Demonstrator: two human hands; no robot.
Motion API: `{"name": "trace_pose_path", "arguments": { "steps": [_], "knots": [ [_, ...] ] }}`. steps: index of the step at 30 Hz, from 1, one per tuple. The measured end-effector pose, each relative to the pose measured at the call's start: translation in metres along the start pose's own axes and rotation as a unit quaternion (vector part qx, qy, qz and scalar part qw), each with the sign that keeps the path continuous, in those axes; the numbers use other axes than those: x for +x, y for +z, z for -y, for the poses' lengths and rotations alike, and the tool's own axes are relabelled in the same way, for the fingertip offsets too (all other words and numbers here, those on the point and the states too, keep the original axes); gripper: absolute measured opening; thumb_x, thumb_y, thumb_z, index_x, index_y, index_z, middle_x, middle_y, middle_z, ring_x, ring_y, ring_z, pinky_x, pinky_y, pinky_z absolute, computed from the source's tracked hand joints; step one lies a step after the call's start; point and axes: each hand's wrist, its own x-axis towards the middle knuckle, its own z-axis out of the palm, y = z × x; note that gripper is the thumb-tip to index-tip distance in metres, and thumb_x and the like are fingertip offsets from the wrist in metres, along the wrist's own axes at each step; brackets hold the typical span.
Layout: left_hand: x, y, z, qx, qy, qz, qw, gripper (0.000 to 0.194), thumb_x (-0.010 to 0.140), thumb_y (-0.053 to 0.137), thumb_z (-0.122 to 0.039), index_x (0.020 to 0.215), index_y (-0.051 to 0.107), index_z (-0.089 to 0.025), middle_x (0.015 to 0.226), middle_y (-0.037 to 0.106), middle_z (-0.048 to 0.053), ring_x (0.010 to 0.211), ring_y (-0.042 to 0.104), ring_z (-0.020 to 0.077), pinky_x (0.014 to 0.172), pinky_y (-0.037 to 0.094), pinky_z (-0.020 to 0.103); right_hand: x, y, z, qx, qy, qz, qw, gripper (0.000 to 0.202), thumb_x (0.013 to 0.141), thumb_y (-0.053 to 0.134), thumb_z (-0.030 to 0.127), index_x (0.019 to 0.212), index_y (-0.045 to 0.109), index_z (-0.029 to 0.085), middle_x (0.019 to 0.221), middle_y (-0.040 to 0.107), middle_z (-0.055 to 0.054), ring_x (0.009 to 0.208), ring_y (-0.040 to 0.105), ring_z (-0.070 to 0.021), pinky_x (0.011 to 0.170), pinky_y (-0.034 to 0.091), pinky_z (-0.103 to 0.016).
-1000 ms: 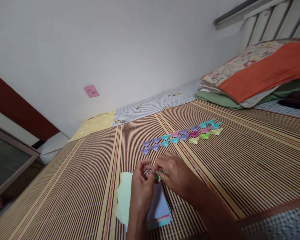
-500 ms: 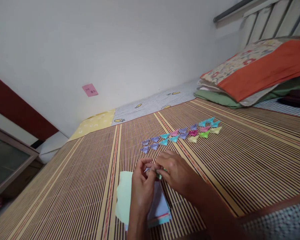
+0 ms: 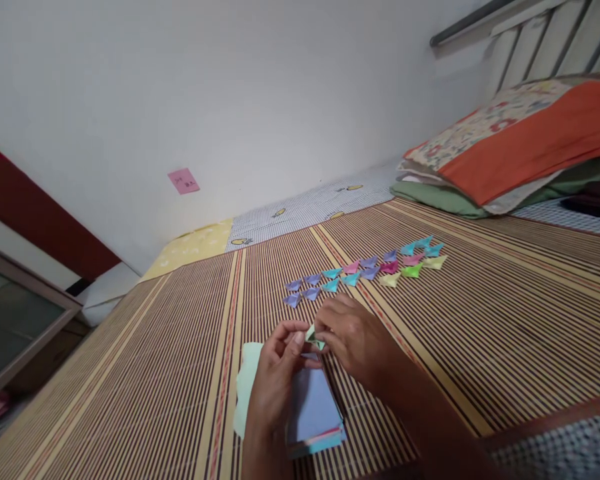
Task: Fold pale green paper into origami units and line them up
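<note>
Grip: I have the left hand (image 3: 277, 367) and right hand (image 3: 353, 337) both pinching a small pale-green folded paper (image 3: 312, 335), near the far end of the paper stack (image 3: 315, 403). Done: colourful folded boats (image 3: 350, 280), lined up in rows on the striped mat (image 3: 155, 373). Left, I judge: this piece, seemingly part-shaped, details hidden by the hands; flat sheets unfolded.

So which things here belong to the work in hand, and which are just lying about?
Likely the job:
green folded paper, between left hand and right hand
paper stack
pale green sheet
folded paper shapes in rows

Apparently just there:
orange floral cushion
pink wall note
</note>
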Motion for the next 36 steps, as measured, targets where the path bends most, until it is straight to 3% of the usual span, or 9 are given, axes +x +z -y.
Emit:
{"name": "trace_pose_path", "arguments": {
  "steps": [4, 8, 14, 19, 24, 26, 29, 31, 36],
  "knots": [
    [-0.003, 0.000, -0.004, 0.047, 0.039, -0.002, 0.998, 0.024, 0.092, 0.070, -0.040, 0.104, 0.066, -0.020, 0.101, 0.066, 0.005, 0.090, 0.063, 0.0172, 0.072, 0.055, 0.026, 0.000, -0.001, 0.000, -0.021, -0.003, 0.006, 1.000, 0.024, 0.088, 0.060, -0.001, 0.074, 0.055, 0.018, 0.083, 0.060, -0.004, 0.085, 0.049, -0.0219, 0.074, 0.033, -0.033],
    [-0.002, 0.004, -0.006, 0.104, 0.047, -0.031, 0.993, 0.022, 0.088, 0.073, -0.037, 0.097, 0.064, -0.019, 0.087, 0.064, 0.002, 0.075, 0.058, 0.0132, 0.061, 0.049, 0.021, 0.001, 0.002, 0.001, -0.053, -0.020, 0.029, 0.998, 0.022, 0.091, 0.060, 0.003, 0.075, 0.058, 0.017, 0.083, 0.061, -0.004, 0.084, 0.048, -0.0221, 0.073, 0.032, -0.034],
    [0.002, 0.007, 0.000, 0.085, 0.027, -0.069, 0.994, 0.026, 0.091, 0.066, -0.043, 0.088, 0.062, -0.018, 0.082, 0.061, 0.002, 0.072, 0.059, 0.0151, 0.061, 0.053, 0.025, 0.002, 0.007, 0.002, -0.049, -0.033, 0.031, 0.998, 0.021, 0.094, 0.060, 0.007, 0.076, 0.060, 0.017, 0.083, 0.064, -0.004, 0.084, 0.048, -0.0216, 0.073, 0.031, -0.034],
    [0.000, 0.007, -0.003, 0.073, 0.013, -0.059, 0.995, 0.030, 0.091, 0.067, -0.047, 0.087, 0.063, -0.017, 0.085, 0.061, 0.003, 0.075, 0.059, 0.0158, 0.062, 0.053, 0.026, 0.002, 0.007, 0.001, -0.039, -0.030, 0.037, 0.998, 0.021, 0.092, 0.061, 0.006, 0.075, 0.060, 0.017, 0.079, 0.064, -0.003, 0.082, 0.048, -0.0212, 0.072, 0.032, -0.034],
    [-0.003, 0.003, -0.010, 0.095, 0.007, -0.049, 0.994, 0.027, 0.092, 0.067, -0.044, 0.091, 0.065, -0.017, 0.085, 0.065, 0.004, 0.078, 0.065, 0.0172, 0.066, 0.053, 0.027, 0.002, 0.007, 0.002, -0.046, -0.029, 0.020, 0.998, 0.017, 0.090, 0.064, 0.004, 0.077, 0.063, 0.015, 0.091, 0.064, -0.006, 0.090, 0.051, -0.0227, 0.077, 0.036, -0.034],
    [-0.003, -0.001, -0.011, 0.097, 0.011, -0.074, 0.992, 0.028, 0.092, 0.067, -0.044, 0.092, 0.065, -0.017, 0.091, 0.069, 0.006, 0.079, 0.068, 0.0179, 0.066, 0.052, 0.026, 0.002, 0.006, -0.001, -0.046, -0.025, 0.017, 0.998, 0.017, 0.088, 0.066, 0.004, 0.076, 0.063, 0.016, 0.091, 0.063, -0.006, 0.091, 0.052, -0.0228, 0.077, 0.037, -0.034],
    [-0.001, -0.009, -0.012, 0.076, 0.028, -0.133, 0.988, 0.031, 0.090, 0.068, -0.047, 0.093, 0.064, -0.016, 0.101, 0.071, 0.009, 0.079, 0.071, 0.0183, 0.063, 0.049, 0.025, 0.000, -0.002, -0.015, -0.052, -0.004, -0.005, 0.999, 0.020, 0.088, 0.066, 0.006, 0.073, 0.061, 0.017, 0.085, 0.062, -0.004, 0.087, 0.052, -0.0224, 0.076, 0.038, -0.033],
    [0.000, -0.013, -0.013, 0.063, 0.034, -0.145, 0.987, 0.032, 0.088, 0.070, -0.048, 0.092, 0.065, -0.016, 0.101, 0.072, 0.009, 0.078, 0.071, 0.0188, 0.062, 0.048, 0.025, -0.007, -0.013, -0.033, -0.058, 0.036, -0.037, 0.997, 0.022, 0.087, 0.062, 0.003, 0.071, 0.059, 0.019, 0.081, 0.062, -0.003, 0.083, 0.053, -0.0213, 0.073, 0.039, -0.032],
    [-0.001, -0.018, -0.019, 0.050, 0.039, -0.154, 0.986, 0.034, 0.085, 0.074, -0.049, 0.090, 0.067, -0.016, 0.099, 0.074, 0.009, 0.077, 0.072, 0.0193, 0.063, 0.048, 0.026, -0.045, -0.063, -0.097, -0.104, 0.107, -0.106, 0.983, 0.017, 0.088, 0.054, 0.013, 0.074, 0.057, 0.022, 0.080, 0.063, -0.005, 0.078, 0.059, -0.0223, 0.070, 0.042, -0.032]
  ]
}}
